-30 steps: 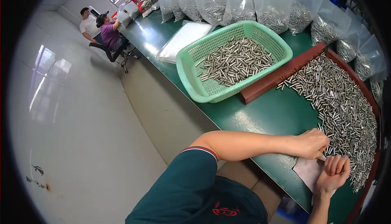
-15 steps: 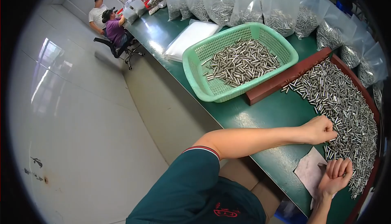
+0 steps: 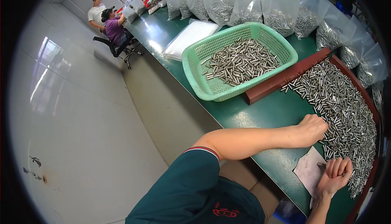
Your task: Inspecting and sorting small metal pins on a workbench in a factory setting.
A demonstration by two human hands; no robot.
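A broad heap of short silvery metal pins (image 3: 346,110) lies on the green table (image 3: 244,118) at the right. My left hand (image 3: 311,130) is closed at the heap's near left edge, knuckles up. Its fingertips are hidden, so what they hold cannot be made out. Nearer to me, my right hand (image 3: 334,177) rests palm up with its fingers curled in. It lies over the edge of a pale, stained sheet (image 3: 308,169), beside the pins. Whatever sits inside those fingers is too small to name.
Red-brown rails (image 3: 287,77) border the heap. Beyond the near rail stands a green perforated basket (image 3: 195,83) part-filled with pins, next to flat plastic bags (image 3: 189,38). Several clear bags of pins (image 3: 281,14) line the back. Two people (image 3: 116,30) are at the far end.
My left hand has drawn back a little to the left, off the pins, and its wrist has turned so the knuckles show more. The right hand stays where it was.
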